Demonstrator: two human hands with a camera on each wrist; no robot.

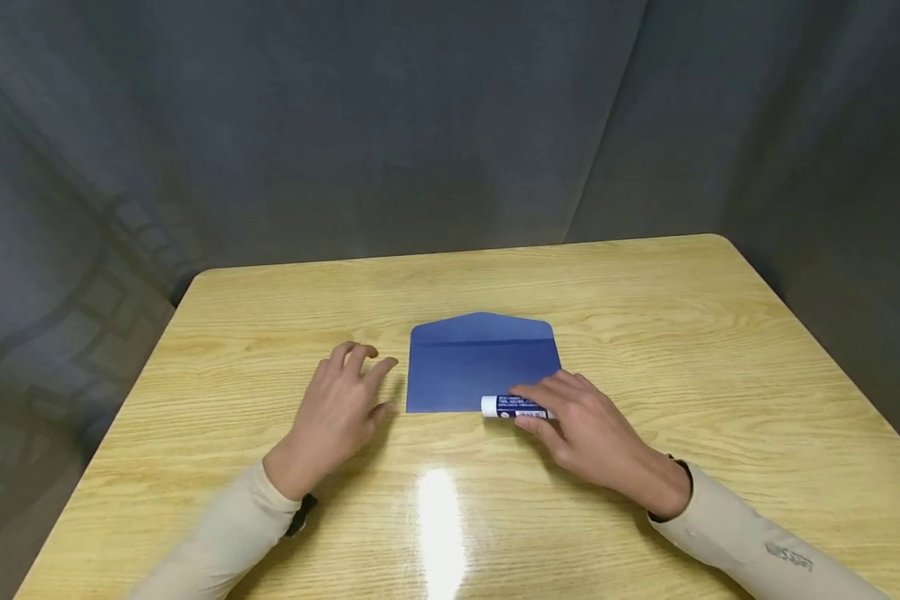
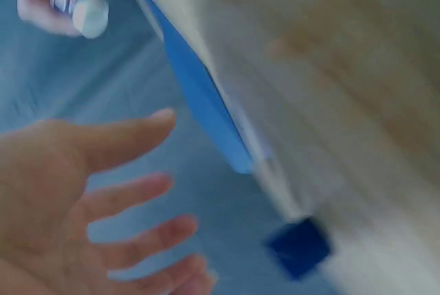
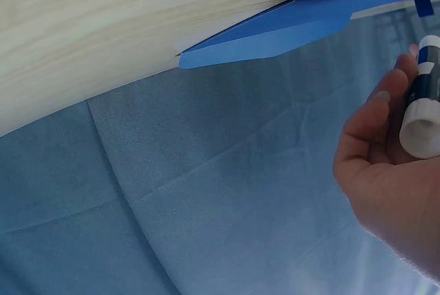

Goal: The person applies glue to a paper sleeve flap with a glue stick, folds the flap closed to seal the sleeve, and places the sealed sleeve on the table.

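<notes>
A blue envelope [image 1: 465,375] lies on the table with its pointed flap [image 1: 483,327] unfolded away from me. My right hand [image 1: 588,425] holds a glue stick [image 1: 512,407] between thumb and fingers, level with the envelope's near right edge. The stick lies sideways, with its white end pointing left; its label is dark blue with white print. In the right wrist view, the curled fingers [image 3: 375,119] are seen round the glue stick [image 3: 423,102]. Left of the envelope, my left hand [image 1: 339,408] hovers with spread, slightly bent fingers and holds nothing.
The pale wooden table [image 1: 682,333] has rounded far corners. Grey-blue curtains [image 1: 390,125] hang behind it and at both sides. A bright reflection shows on the near part of the tabletop. In the left wrist view a small dark blue square [image 2: 299,247] appears by the table edge.
</notes>
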